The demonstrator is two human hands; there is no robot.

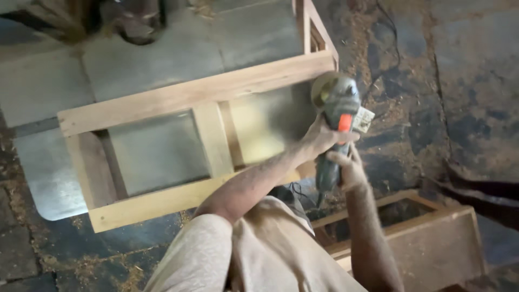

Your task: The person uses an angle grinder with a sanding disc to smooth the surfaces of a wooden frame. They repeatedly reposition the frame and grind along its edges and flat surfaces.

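- Nearest you: your bent knees in pale dusty trousers [216, 254] fill the bottom of the view; you seem to be crouched low over the work, which puts both arms straight out in front.
- Your right hand [348, 168] is wrapped around the rear handle of the angle grinder [338, 124], fingers closed about the dark body. It looks like the steadying grip, kept low and behind.
- Your left hand [319, 138] is clamped further forward on the grinder, just behind the red switch, thumb over the top. Two closed hands, one behind the other, likely give you control of the tool's head.
- The grinder stands nearly upright beyond your hands, its disc end against the right end of the wooden frame [178, 100], at the corner where the long top rail meets the side. Whether the disc is turning, you cannot tell.
- The frame lies flat on the floor [465, 81], to the left of both hands, so its face is open to the tool.
- Right of your right forearm sits a wooden box [432, 243], open-topped, apart from the frame.
- Sawdust [400, 108] is scattered over the dark floor beyond your hands.
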